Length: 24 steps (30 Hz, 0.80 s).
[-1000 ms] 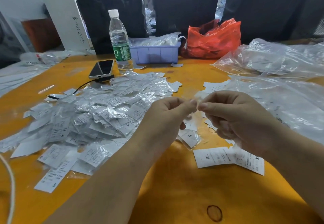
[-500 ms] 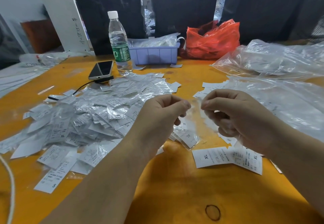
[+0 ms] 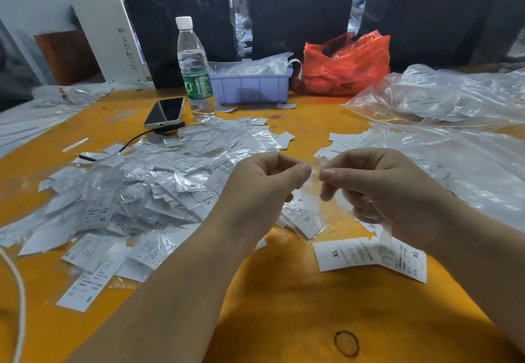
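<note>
— Two entries, head view. First?
— Left hand [image 3: 264, 192] and right hand [image 3: 397, 195]: each pinches an edge of one small clear bag [image 3: 314, 192] between thumb and forefinger, other fingers curled.
— Second, location?
— Bag held above the orange table [image 3: 284, 306], beside the pile of bagged labels [image 3: 147, 192].

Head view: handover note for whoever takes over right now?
Left hand and right hand: both pinch the top edge of a small clear plastic bag, held above the orange table.
Done: a big pile of bagged white paper labels lies at left.
Left: loose white XL labels lie unbagged below the right hand. The likely next step is to open the bag and slip one in.
</note>
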### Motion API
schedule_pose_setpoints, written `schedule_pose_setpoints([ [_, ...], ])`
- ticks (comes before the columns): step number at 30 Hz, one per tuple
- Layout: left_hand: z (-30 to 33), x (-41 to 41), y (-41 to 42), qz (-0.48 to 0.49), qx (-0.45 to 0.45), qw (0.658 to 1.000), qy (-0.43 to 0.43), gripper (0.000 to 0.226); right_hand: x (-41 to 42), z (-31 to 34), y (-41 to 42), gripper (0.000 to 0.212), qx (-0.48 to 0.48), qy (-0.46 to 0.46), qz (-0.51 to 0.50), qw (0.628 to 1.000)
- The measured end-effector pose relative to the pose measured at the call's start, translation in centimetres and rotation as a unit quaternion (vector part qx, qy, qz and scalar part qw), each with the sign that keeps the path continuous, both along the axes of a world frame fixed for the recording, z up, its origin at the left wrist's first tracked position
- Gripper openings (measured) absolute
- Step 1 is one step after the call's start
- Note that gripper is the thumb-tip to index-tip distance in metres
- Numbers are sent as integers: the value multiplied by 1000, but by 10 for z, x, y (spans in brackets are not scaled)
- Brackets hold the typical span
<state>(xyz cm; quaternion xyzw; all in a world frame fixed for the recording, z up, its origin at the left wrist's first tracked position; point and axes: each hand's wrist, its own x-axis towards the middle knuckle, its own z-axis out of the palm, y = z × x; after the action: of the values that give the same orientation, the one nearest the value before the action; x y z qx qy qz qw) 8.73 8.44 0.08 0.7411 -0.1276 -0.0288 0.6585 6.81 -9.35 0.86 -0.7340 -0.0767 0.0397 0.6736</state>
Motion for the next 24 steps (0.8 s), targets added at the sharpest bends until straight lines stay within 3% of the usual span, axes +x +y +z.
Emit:
schedule_pose_setpoints([
  [4, 2, 0, -1, -23, 19, 1000, 5, 17, -1, 1, -1, 10, -29, -12, 22, 999],
  [12, 0, -3, 0, -17, 45, 998, -43, 9, -2, 1, 0, 27, -36, -18, 40, 998],
  [19, 0, 1, 2, 24, -9, 999, -25, 7, 0, 0, 1, 39, -61, 25, 87, 994],
  [24, 0, 2, 1, 48, -42, 998, 4, 8, 0, 1, 1, 33, -40, 20, 77, 996],
])
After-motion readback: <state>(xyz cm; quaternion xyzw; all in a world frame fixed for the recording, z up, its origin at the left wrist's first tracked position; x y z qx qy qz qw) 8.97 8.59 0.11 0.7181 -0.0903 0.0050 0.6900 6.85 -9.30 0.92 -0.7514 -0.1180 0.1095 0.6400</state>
